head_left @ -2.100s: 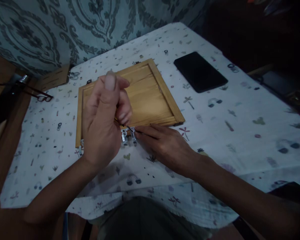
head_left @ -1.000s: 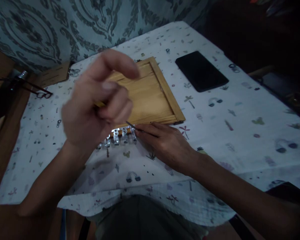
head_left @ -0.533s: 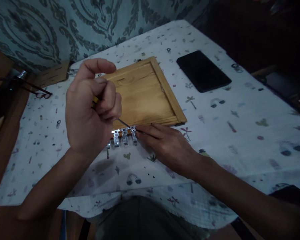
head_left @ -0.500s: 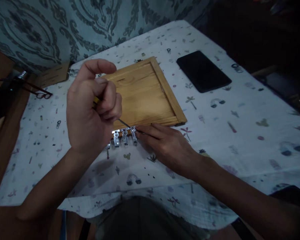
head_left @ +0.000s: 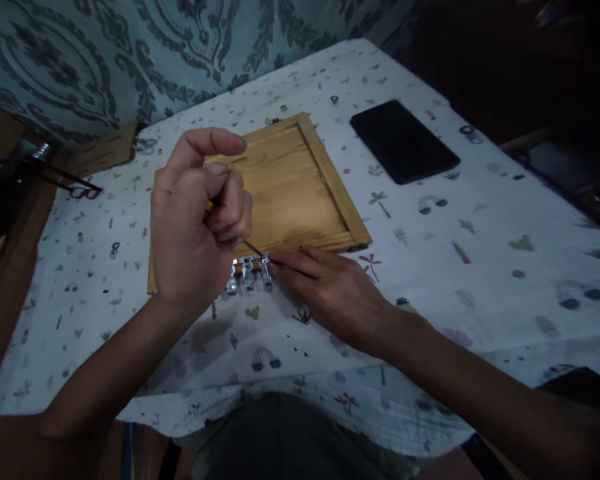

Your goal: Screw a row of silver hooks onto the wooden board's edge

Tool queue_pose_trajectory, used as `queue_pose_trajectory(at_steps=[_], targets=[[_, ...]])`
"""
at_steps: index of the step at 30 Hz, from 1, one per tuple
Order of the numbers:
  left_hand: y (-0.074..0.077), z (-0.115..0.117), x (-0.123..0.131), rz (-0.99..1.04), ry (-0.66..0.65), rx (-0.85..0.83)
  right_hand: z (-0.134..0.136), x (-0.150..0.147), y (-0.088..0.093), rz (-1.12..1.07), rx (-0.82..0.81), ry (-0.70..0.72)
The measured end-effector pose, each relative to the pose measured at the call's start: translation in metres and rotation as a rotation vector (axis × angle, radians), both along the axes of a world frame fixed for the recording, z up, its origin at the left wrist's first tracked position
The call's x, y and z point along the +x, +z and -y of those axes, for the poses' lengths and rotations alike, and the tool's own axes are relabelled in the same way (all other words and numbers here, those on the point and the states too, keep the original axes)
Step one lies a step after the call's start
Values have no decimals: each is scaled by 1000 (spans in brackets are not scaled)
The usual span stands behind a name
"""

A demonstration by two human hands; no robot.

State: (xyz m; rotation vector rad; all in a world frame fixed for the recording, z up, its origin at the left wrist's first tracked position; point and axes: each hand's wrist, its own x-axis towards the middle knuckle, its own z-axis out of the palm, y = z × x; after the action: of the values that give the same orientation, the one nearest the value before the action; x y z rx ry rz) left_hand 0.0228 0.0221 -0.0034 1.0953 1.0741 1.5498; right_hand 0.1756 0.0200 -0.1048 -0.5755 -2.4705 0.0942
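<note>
Left hand (head_left: 193, 217) fisted round screwdriver (head_left: 253, 249); right hand (head_left: 337, 293) flattened, seemingly touching hook (head_left: 266, 272).

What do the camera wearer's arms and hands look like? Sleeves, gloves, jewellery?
Left hand and right hand: ungloved, no rings visible. Forearms bare; no sleeves, watch, bracelet or cables in view. Dark clothing shows at the lap.

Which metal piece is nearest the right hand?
The rightmost metal piece, beside the right hand; the middle piece and leftmost visible piece sit farther left.
</note>
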Motion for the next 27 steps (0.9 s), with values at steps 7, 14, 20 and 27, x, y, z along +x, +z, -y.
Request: queue_pose_trajectory(at_steps=[7, 14, 20, 27], targets=[[0, -2, -3, -6, -44, 5, 1, 1, 0, -7, 16, -11], [0, -6, -6, -93, -257, 32, 0, 0, 1, -4, 31, -18], [2, -10, -18, -175, -507, 32, 1, 0, 1, 17, 27, -32], [1, -7, -16, -299, -387, 60, 0, 0, 0, 14, -13, -13]])
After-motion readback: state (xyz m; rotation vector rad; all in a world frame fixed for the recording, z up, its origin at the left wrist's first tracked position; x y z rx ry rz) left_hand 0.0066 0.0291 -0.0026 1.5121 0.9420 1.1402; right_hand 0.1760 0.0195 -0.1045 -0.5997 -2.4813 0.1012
